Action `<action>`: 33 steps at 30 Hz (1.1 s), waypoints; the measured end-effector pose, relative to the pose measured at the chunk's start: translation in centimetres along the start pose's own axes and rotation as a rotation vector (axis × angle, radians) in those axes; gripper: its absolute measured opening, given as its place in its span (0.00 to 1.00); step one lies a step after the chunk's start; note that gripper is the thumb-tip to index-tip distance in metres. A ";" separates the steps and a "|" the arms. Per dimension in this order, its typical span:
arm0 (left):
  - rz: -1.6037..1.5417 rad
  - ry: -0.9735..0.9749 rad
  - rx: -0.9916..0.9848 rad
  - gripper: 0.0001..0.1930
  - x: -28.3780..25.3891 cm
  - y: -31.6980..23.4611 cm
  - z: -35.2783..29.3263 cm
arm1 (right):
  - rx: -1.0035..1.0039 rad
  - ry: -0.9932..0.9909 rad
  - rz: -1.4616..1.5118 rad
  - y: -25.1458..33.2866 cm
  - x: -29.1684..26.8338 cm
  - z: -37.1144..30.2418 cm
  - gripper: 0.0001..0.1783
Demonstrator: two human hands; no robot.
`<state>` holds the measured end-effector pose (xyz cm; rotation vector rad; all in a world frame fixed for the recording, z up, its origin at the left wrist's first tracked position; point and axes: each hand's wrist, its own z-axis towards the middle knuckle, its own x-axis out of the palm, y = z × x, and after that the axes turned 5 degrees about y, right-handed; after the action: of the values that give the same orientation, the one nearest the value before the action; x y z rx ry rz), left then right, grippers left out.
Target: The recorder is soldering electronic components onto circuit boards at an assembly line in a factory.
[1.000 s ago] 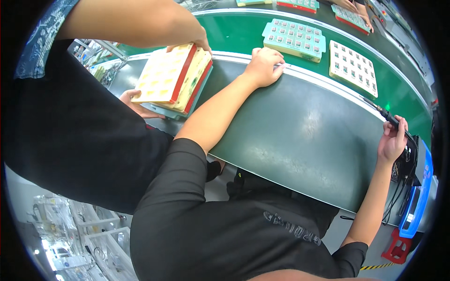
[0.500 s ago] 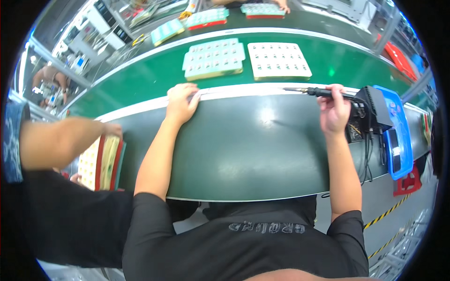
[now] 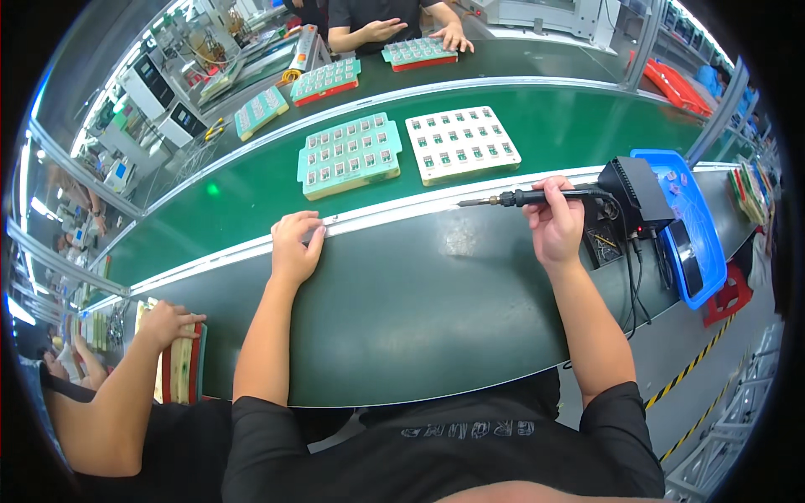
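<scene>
My right hand (image 3: 555, 225) holds a black soldering iron (image 3: 521, 198) level above the bench edge, its metal tip pointing left. Resting at the metal rail (image 3: 386, 215) is my left hand (image 3: 295, 249), thumb apart from the fingers, with nothing visible in it. Beyond the rail, on the green belt, lie a mint-green tray (image 3: 352, 186) and, right of it, a white tray (image 3: 471, 172). Both carry rows of small metallic parts. The iron's black cable runs back to a black soldering station (image 3: 635, 197) at the right.
A blue bin (image 3: 706, 226) with small bits and a dark flat object stands beside the station. At left, a co-worker's hand (image 3: 168, 325) rests on stacked trays (image 3: 178, 369). Across the belt, another person's hands (image 3: 454, 35) are near more trays (image 3: 421, 60).
The whole view has shifted, so the trays appear lower and further left. The co-worker's arm at left has moved. The far person's hands show more fully. Both my hands keep their poses.
</scene>
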<state>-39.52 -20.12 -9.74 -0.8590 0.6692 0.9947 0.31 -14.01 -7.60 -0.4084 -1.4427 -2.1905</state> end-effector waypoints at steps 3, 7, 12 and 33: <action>-0.027 -0.001 -0.020 0.05 0.1 0.4 -0.3 | 0.031 -0.016 -0.010 -0.5 0.2 0.0 0.08; -0.044 -0.023 -0.020 0.04 -0.8 0.4 -0.6 | 0.000 -0.037 -0.018 0.1 0.9 -0.5 0.08; -0.056 -0.006 -0.066 0.04 -1.3 0.8 -0.6 | 0.016 -0.044 -0.018 -0.3 1.7 -0.4 0.09; -0.149 -0.017 -0.080 0.05 0.4 0.6 -0.1 | 0.104 -0.133 -0.072 -0.3 0.5 -0.2 0.04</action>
<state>-39.93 -19.83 -10.28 -0.9555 0.5461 0.8981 -0.28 -14.23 -7.74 -0.4801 -1.6578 -2.1683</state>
